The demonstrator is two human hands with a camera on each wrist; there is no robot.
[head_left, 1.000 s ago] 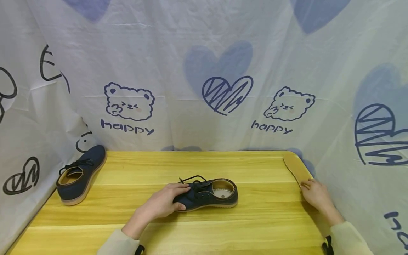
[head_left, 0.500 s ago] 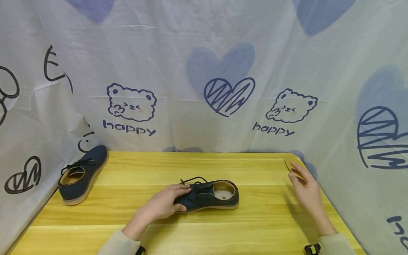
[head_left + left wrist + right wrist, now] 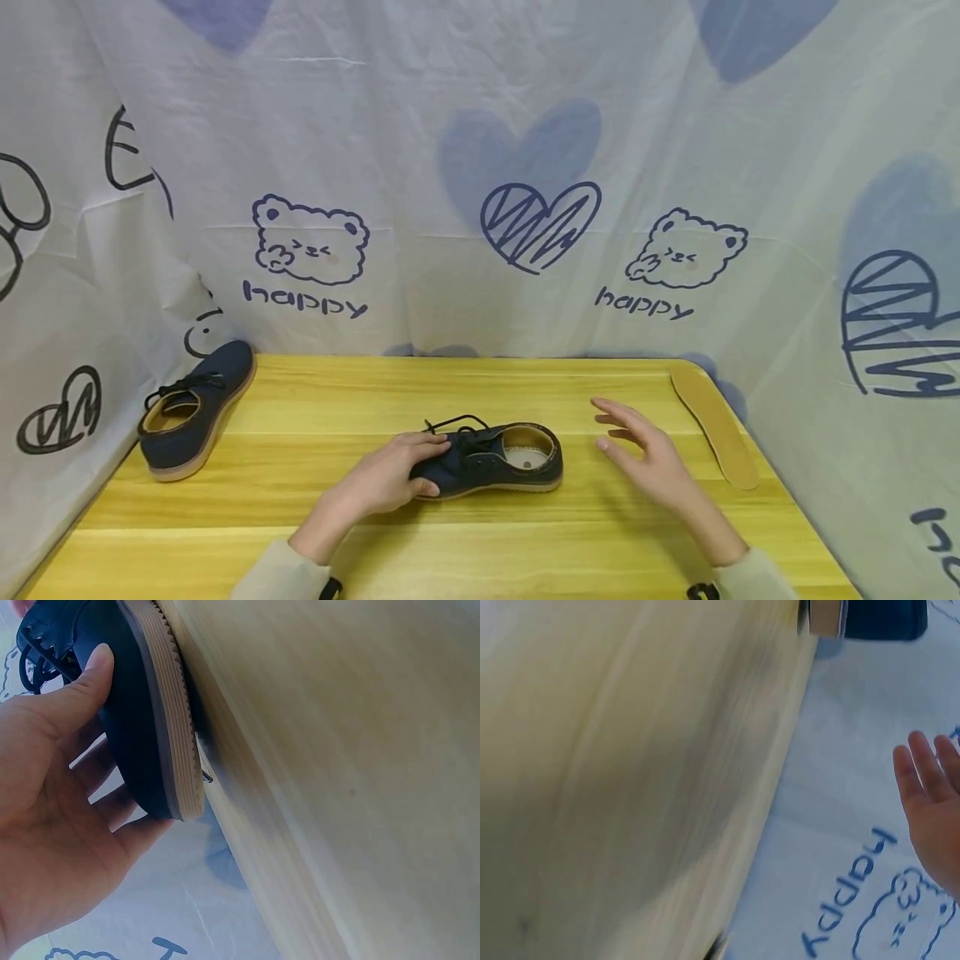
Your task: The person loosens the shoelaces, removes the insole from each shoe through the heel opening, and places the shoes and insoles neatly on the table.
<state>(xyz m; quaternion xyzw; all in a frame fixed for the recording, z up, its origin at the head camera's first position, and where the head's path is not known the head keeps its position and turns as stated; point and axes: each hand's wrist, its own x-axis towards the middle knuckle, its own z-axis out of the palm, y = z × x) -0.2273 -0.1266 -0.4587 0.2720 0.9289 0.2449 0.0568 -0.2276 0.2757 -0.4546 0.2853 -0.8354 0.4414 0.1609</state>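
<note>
The left hand (image 3: 393,473) grips the toe (image 3: 139,765) of the shoe (image 3: 491,468) at the middle of the table (image 3: 450,554), while the right hand (image 3: 648,454), loosely spread, holds nothing beyond the heel (image 3: 547,468); the shoe, probably light and pliable on top, suits a toe-and-heel hold.

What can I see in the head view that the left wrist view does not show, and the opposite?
Only the head view shows the second navy shoe at the table's left side and the tan insole lying near the right edge. Only the left wrist view shows the palm side of the left hand. Both show that hand gripping the toe of the held shoe, plus the wooden table and the printed cloth.
</note>
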